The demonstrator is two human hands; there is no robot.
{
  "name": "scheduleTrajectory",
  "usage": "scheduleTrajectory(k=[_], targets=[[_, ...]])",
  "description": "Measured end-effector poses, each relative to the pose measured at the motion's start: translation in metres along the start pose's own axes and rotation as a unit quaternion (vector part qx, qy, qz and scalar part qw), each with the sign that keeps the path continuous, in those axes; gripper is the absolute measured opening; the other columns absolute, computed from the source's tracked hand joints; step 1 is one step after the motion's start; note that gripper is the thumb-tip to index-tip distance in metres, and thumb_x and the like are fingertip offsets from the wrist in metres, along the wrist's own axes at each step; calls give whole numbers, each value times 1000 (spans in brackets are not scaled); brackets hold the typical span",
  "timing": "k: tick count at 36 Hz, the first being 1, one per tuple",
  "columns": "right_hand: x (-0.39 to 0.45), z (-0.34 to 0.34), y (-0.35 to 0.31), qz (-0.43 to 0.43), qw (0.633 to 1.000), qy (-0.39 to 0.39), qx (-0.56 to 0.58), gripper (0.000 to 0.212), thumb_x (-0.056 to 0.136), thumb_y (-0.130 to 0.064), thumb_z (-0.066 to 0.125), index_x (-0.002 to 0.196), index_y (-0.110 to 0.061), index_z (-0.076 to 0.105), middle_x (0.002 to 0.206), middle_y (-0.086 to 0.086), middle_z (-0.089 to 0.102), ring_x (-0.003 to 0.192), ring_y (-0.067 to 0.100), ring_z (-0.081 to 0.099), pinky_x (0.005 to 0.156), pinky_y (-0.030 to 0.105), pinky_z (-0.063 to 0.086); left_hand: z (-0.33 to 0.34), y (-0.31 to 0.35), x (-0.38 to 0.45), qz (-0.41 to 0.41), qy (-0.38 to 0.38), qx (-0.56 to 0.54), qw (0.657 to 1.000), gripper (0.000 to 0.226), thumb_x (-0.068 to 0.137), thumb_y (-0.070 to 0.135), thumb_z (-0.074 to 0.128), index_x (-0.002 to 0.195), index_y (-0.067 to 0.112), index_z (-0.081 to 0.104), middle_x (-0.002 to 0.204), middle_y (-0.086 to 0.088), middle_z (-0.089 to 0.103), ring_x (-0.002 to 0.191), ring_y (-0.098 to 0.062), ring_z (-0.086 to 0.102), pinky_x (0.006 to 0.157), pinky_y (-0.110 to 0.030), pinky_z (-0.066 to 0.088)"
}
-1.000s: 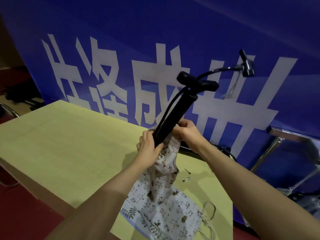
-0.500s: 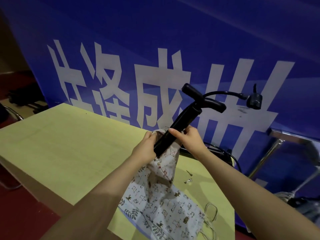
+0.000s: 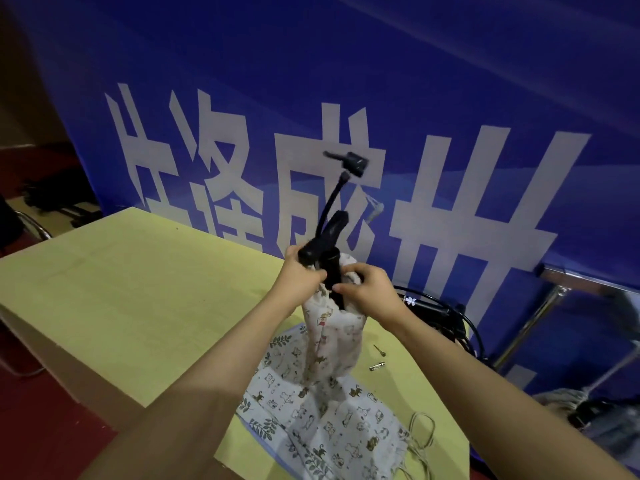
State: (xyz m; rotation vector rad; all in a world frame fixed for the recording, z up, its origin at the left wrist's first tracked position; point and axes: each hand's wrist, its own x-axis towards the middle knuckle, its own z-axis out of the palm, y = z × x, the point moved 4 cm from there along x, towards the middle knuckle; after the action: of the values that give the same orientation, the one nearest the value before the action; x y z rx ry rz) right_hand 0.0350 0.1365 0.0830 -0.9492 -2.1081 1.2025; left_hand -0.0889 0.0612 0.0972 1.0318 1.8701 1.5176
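Note:
A black hand pump [image 3: 331, 237] stands upright with most of its barrel inside a white printed cloth bag [image 3: 334, 344] on the yellow table [image 3: 138, 299]. Its T-handle and hose stick out above the bag's mouth, and the hose end [image 3: 349, 162] swings blurred in the air. My left hand [image 3: 301, 271] grips the bag's rim on the left, beside the pump handle. My right hand [image 3: 367, 292] pinches the rim on the right, against the barrel. The lower part of the pump is hidden by the cloth.
Two small metal pump needles [image 3: 377, 362] lie on the table right of the bag. Another black pump with a coiled hose [image 3: 440, 313] lies at the table's far right edge. A white drawstring [image 3: 422, 441] trails near the front corner. A blue banner [image 3: 346, 98] hangs behind.
The pump has gone from tilted and mostly outside the bag to upright and deep inside it. Both hands have pulled the bag's rim up around the barrel. The hose end swung leftward.

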Motion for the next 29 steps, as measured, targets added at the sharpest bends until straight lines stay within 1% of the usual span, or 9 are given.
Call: scheduleTrajectory(k=[3,7,11,13,15,18,21,26,29], targets=[[-2,-2,5,10,999,5,33,36,84,-12,69,119,-8,62,110,4,63,99,19,63,85,33,54,-2,-1,-4,16,-14,-12,1000,59,79,-7,58,131,18,44,122,-2,49,103,-16,54,76,-20,46],[-8,-3,13,26,996,10,81,30,88,-9,63,118,-8,63,111,9,65,99,23,65,85,38,56,-7,-3,-3,36,-32,24,999,64,79,-3,63,136,18,41,132,-3,46,117,-19,52,87,-23,45],[-7,2,8,12,995,-7,97,26,91,-8,58,117,-8,62,107,3,65,95,12,64,78,22,54,-4,7,-8,78,-78,10,994,84,80,-4,65,144,30,22,114,-2,52,101,-11,58,74,-10,49],[-6,2,5,-2,995,0,103,20,93,-8,55,111,-9,64,101,0,66,94,12,64,79,22,53,-3,9,-10,112,-96,35,989,90,80,-3,65,143,41,16,118,-4,51,103,-11,57,75,-12,48],[-4,1,5,-7,996,13,91,17,93,-9,54,107,-10,64,96,-2,65,92,14,63,80,26,53,-3,8,-10,132,-103,97,981,83,83,3,62,141,47,21,132,-3,41,114,-13,50,85,-14,43],[-1,-4,11,12,995,47,83,15,92,-12,57,107,-15,57,92,1,59,86,17,60,73,30,53,-3,9,-9,127,-117,179,969,66,88,9,56,139,43,32,119,1,39,111,-20,51,88,-21,42],[-1,-11,14,14,995,58,78,18,90,-8,58,106,-15,53,92,6,58,83,18,58,70,30,52,-5,11,-6,128,-131,241,953,66,89,13,54,142,42,27,115,4,37,106,-19,51,88,-28,47],[-5,-22,12,-31,999,40,-14,29,88,6,46,103,-19,52,91,-2,55,79,12,54,56,13,45,-4,17,-2,183,-78,415,888,63,88,30,55,144,34,25,131,-2,35,122,-25,37,94,-42,48],[-9,-27,8,-66,991,31,-108,34,88,10,43,99,-20,55,103,1,51,96,16,52,73,17,45,0,26,-1,245,-20,523,816,59,88,31,56,142,23,33,151,-4,19,137,-27,21,107,-43,34]])
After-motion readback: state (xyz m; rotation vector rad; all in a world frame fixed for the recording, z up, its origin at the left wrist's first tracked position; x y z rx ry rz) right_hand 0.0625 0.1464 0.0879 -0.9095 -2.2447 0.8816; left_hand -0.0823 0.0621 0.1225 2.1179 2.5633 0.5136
